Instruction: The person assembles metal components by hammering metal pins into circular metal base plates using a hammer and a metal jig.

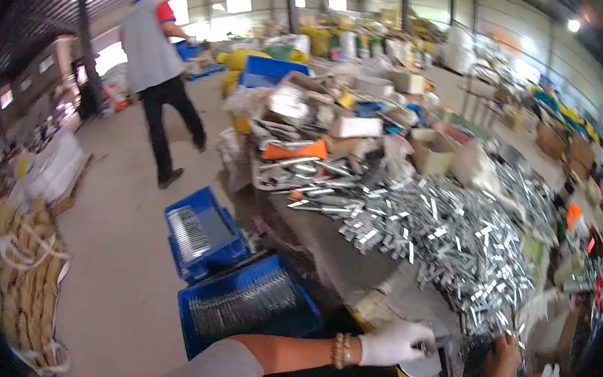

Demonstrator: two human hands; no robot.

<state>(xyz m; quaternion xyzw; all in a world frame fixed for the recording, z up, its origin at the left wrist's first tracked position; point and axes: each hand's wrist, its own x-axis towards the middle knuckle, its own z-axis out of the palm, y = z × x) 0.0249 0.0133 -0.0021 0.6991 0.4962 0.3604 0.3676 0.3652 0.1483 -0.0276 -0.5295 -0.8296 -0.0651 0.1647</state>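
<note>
My left hand [397,343], in a white glove with a beaded bracelet at the wrist, is closed with its fingertips together. A small dark thing shows at the fingertips, too small to name. Just below them is a round pale disc [420,366] beside a dark upright bar. My bare right hand [504,357] reaches to the near edge of a big heap of shiny metal pieces [446,235]. Its fingers are curled against the pieces, and what they hold is hidden.
Two blue bins [250,301] with rows of metal parts stand on the floor at left. Stuffed sacks [21,280] lie farther left. A person [152,56] walks beyond the bins, carrying something blue. Boxes [432,153] and an orange piece [294,150] lie behind the heap.
</note>
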